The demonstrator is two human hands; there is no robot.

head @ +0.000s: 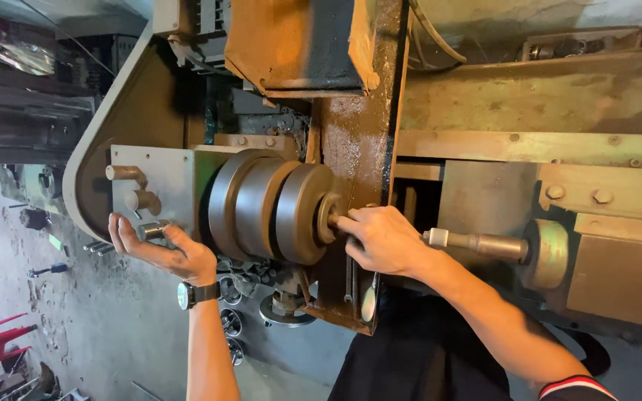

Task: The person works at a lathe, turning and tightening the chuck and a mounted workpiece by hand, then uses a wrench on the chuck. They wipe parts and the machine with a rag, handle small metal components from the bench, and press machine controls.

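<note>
1. Head view: the stepped pulley (pixel 273 204), three grey metal discs side by side on a shaft, sits mid-frame against the rusty upright frame (pixel 354 148) of an old machine.
2. The right hand (pixel 380 239) presses on the pulley's small hub (pixel 328 217), fingers curled and pressed together around it, thumb on top.
3. The left hand (pixel 163 251) lies palm-up, fingers spread and loosely hooked under a short steel lever (pixel 154 230) on the grey panel (pixel 165 178); a wristwatch (pixel 191 294) is on that wrist.
4. Two more knobs (pixel 131 186) stand above the lever.
5. A handled spindle (pixel 477 243) juts from the housing just behind the right wrist.
6. To do this well, I would keep fingertips on the hub only, clear of the disc grooves, and work the lever gently.
</note>
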